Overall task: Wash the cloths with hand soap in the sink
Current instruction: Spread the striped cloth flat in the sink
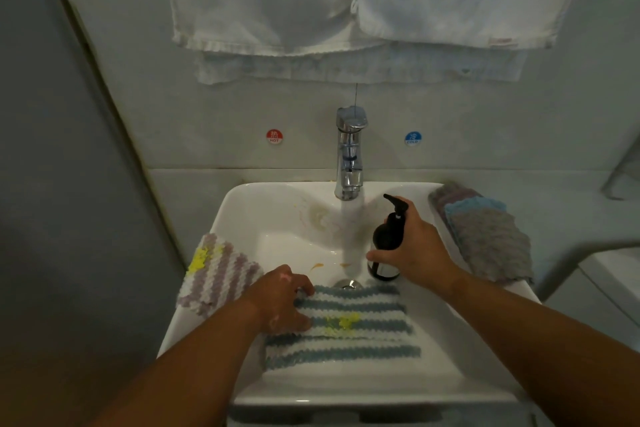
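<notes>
step: soaping blue-striped cloth (353, 322) | left hand (284, 302) gripping cloth edge | right hand (412, 250) wrapped round soap pump bottle (386, 243) | next: press pump over yellow stain (346, 321)

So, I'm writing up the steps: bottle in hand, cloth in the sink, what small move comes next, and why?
Probably move the soap bottle over the yellow stain and pump: the right hand holds it, the left hand grips the blue-striped cloth.
</notes>
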The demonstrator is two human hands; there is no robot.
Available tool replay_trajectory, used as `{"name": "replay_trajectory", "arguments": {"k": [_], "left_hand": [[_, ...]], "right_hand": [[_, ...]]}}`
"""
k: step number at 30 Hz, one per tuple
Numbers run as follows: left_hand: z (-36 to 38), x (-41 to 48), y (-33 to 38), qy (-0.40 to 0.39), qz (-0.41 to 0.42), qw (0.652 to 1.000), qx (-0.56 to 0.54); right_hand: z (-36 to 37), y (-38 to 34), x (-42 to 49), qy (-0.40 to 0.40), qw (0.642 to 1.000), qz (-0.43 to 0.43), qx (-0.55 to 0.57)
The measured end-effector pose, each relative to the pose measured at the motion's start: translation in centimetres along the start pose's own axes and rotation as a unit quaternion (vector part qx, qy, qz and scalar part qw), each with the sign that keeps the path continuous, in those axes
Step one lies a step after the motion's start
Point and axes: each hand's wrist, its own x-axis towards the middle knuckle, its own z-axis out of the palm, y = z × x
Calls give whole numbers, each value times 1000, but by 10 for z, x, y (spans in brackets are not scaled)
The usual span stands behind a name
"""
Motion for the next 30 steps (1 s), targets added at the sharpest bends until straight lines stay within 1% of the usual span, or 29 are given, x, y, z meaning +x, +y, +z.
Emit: {"name": "replay_trajectory", "arguments": {"k": [2,7,12,15,18,20,22,25,27,30], "left_hand": [[0,0,0,1,1,1000,1],[-1,-1,0,-1,1,1000,10],[-2,-4,3,-3,-3,1000,10],[-2,-5,3,-1,-3,1000,10],[-3,-6,2,1,-5,1000,4],[-4,-5,1,5,-9,1000,0],[-3,-5,1,9,-14,1000,5],[-3,-4,3,10,-18,1000,17],[-5,-5,5,10,-23,999,30],[-7,-7,5,8,-34,998,54]], "right_hand": [[-3,2,-5,-14,1000,9,-25],[-6,6,-4,-18,999,27,-23],[-7,8,12,31,997,61,-36],[-6,12,12,34,996,80,-21],[-6,15,-1,31,992,119,18],[-7,16,-16,33,990,138,17],[-6,13,-35,13,990,142,-21],[-2,9,-58,-59,989,131,-26],[3,7,-60,-123,986,106,-37],[8,0,-54,-211,972,49,-86]]}}
